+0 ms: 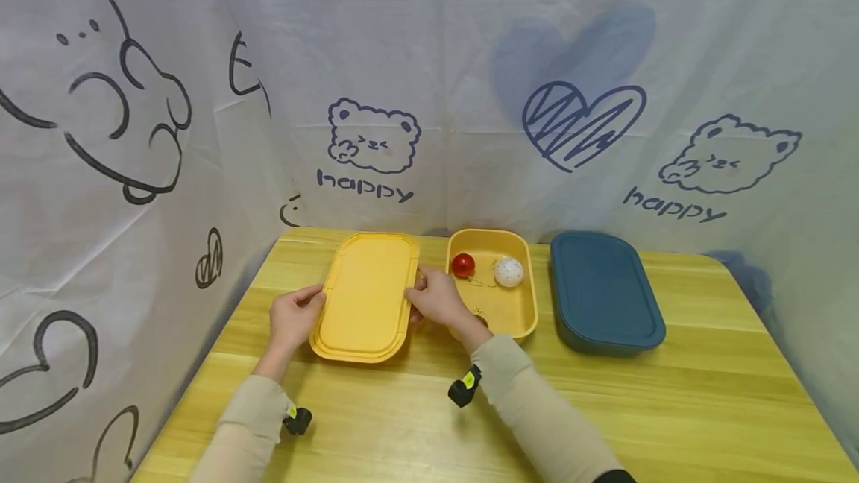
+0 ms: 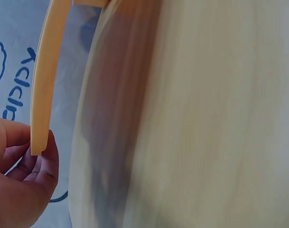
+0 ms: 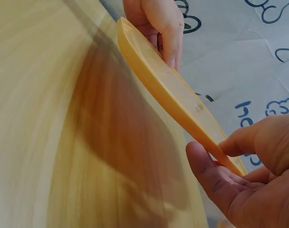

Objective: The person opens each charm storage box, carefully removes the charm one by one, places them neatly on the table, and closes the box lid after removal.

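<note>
Both hands hold a flat yellow lid [image 1: 367, 297] above the wooden table, one at each long side. On its left edge, the left hand [image 1: 292, 319] pinches the rim between thumb and fingers; the left wrist view shows the lid [image 2: 45, 80] edge-on there. Opposite, the right hand [image 1: 439, 297] grips the other rim, thumb and fingers on either face in the right wrist view. Just right of that hand stands an open yellow box [image 1: 499, 311], partly covered by the right wrist. Inside it lie a red ball ornament [image 1: 463, 265], a white speckled ball [image 1: 508, 272] and a third ornament, mostly hidden.
A dark blue box with its lid on [image 1: 607, 289] stands right of the yellow box. The wooden table [image 1: 725, 379] meets a printed cloth [image 1: 470, 95] at its back and sides.
</note>
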{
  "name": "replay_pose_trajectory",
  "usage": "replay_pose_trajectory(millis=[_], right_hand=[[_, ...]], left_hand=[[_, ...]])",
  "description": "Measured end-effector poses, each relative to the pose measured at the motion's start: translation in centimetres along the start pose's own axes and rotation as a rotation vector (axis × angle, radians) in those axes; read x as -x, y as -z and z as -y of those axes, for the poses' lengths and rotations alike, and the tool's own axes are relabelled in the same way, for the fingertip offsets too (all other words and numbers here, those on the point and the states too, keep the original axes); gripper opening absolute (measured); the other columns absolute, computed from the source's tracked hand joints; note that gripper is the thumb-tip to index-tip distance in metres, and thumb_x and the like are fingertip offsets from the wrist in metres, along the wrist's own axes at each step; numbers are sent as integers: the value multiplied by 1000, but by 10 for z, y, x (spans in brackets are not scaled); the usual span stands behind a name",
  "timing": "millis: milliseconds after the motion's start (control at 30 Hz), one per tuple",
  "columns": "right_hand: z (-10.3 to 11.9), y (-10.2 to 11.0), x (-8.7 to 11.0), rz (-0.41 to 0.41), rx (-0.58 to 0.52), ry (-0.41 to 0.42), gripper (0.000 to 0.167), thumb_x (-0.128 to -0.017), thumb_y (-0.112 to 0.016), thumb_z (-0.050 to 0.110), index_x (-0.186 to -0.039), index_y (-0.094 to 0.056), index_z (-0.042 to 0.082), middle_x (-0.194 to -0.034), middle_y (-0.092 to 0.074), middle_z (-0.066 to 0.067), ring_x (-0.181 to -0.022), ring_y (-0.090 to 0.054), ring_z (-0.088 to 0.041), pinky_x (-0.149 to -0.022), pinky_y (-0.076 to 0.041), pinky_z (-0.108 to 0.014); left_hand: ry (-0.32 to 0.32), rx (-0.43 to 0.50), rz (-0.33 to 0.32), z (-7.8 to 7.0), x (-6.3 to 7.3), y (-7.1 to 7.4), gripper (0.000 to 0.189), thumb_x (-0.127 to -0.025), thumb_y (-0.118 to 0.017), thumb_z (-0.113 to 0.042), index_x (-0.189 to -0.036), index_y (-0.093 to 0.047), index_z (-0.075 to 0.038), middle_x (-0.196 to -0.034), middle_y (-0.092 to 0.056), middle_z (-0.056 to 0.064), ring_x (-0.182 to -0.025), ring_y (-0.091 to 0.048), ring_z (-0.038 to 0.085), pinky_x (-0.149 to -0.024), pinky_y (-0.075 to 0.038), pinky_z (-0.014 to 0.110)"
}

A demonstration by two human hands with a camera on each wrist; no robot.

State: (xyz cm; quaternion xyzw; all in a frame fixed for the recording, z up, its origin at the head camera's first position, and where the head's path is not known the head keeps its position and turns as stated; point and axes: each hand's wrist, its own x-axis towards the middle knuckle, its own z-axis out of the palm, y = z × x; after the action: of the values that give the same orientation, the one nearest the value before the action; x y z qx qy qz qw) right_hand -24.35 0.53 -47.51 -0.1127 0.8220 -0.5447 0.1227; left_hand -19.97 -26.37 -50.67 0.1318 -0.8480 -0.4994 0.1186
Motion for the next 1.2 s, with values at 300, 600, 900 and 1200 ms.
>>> replay_pose_trajectory(millis=[300,600,900,1200], right_hand=[[-6,-21,-9,-35,6,4,64,-100,-62,6,-158,-38,-9,-83,-70,-9,-70,-77,-43,-59,-64,-45],[-14,-39,-15,-55,-21,-2,61,-100,-64,4,-156,-44,-9,-88,-71,-11,-67,-77,-38,-57,-63,-39],[-20,-52,-22,79,-131,-11,71,-101,-66,8,-163,-33,-4,-110,-65,-13,-61,-70,-20,-61,-64,-39],[-21,-58,-25,154,-140,-33,79,-100,-70,9,-164,-26,-6,-108,-63,-10,-68,-67,-17,-61,-61,-29]], left_hand=[[-6,-56,8,16,-2,11,27,-102,-68,-13,-124,-77,1,-120,-76,23,-83,-59,-8,-72,-47,7],[-6,-115,33,27,-7,21,28,-102,-67,-13,-124,-77,1,-118,-77,23,-102,-75,26,-72,-48,8],[11,-208,14,41,-18,32,29,-102,-68,-16,-124,-77,-2,-115,-79,19,-111,-74,39,-90,-60,38],[32,-247,10,41,-19,40,29,-102,-67,-19,-124,-78,-2,-113,-79,20,-110,-71,43,-100,-51,53]])
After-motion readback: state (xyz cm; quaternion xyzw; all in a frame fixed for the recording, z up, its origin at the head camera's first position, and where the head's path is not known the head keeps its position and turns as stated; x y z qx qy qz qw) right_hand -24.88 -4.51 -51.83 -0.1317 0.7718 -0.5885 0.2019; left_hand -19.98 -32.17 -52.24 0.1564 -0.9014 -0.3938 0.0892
